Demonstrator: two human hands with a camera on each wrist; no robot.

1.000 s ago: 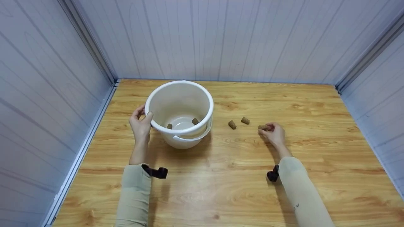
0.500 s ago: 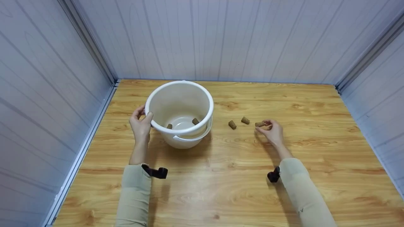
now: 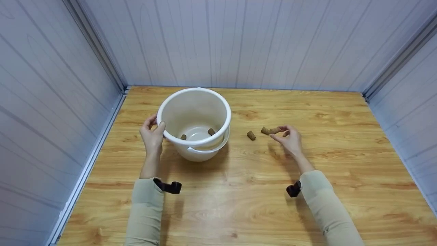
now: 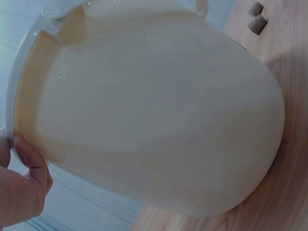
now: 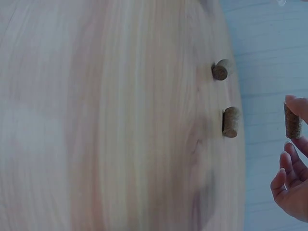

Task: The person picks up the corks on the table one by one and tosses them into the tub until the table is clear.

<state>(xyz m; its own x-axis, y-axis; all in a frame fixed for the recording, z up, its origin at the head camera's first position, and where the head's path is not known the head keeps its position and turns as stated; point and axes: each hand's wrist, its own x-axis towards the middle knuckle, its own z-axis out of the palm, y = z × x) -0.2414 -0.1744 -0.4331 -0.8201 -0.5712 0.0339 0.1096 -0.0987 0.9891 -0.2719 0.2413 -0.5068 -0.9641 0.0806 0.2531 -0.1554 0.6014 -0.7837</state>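
Observation:
A white bucket (image 3: 196,150) stands on the wooden table, left of the middle, with two corks visible inside: one cork (image 3: 211,131) at the right and another cork (image 3: 183,137) partly hidden by the rim. My left hand (image 3: 152,136) grips the bucket's left rim, thumb over the edge. My right hand (image 3: 291,139) pinches a cork (image 5: 292,122) between thumb and fingertip, raised above the table in the right wrist view. Two loose corks lie between hand and bucket: a nearer cork (image 3: 265,130) and a cork (image 3: 251,135) farther left.
The bucket's white handle (image 3: 213,149) hangs down at its front right. Pale panel walls (image 3: 225,44) enclose the wooden table (image 3: 218,205) at the back and both sides. A black wrist camera (image 3: 293,190) sits at the right cuff.
My right hand has lifted the pinched cork off the table and carried it left and away from me, nearer the loose corks. The left hand and bucket stay put.

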